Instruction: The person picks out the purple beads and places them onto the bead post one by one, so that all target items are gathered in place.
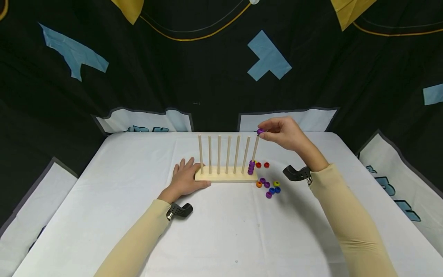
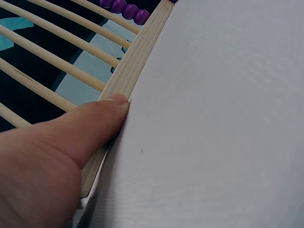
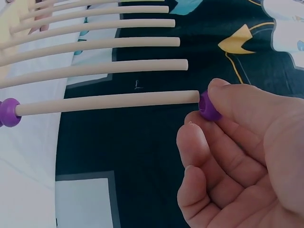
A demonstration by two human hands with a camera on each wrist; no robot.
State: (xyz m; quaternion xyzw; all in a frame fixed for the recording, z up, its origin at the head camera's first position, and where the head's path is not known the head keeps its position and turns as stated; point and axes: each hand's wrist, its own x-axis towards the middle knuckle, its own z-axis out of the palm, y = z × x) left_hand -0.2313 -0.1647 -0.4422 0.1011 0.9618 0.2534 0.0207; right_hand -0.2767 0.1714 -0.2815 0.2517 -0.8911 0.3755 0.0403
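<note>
Bead in hand: a purple bead (image 3: pixel 208 106) is pinched between thumb and forefinger of the right hand (image 1: pixel 284 133), its hole turned toward the tip of the rightmost peg (image 3: pixel 107 102), just at the peg's end, so that hole and rod line up.
Right grip: closed on the purple bead; the other fingers curl loosely beneath.
Rightmost peg: already carries a stack of purple beads (image 1: pixel 251 167) resting low against the base.
Peg rack: a wooden base (image 1: pixel 226 176) with seven upright rods, standing on the bench (image 1: pixel 104 184).
Left hand (image 1: pixel 184 180): lies flat on the bench with straight fingers, thumb (image 2: pixel 80 128) pressed against the base's edge, apparently steadying the rack; grip open, holding nothing.
Loose beads (image 1: pixel 268 187): orange, purple, blue, yellow and red, scattered on the bench just right of the base, within reach of the right hand.
</note>
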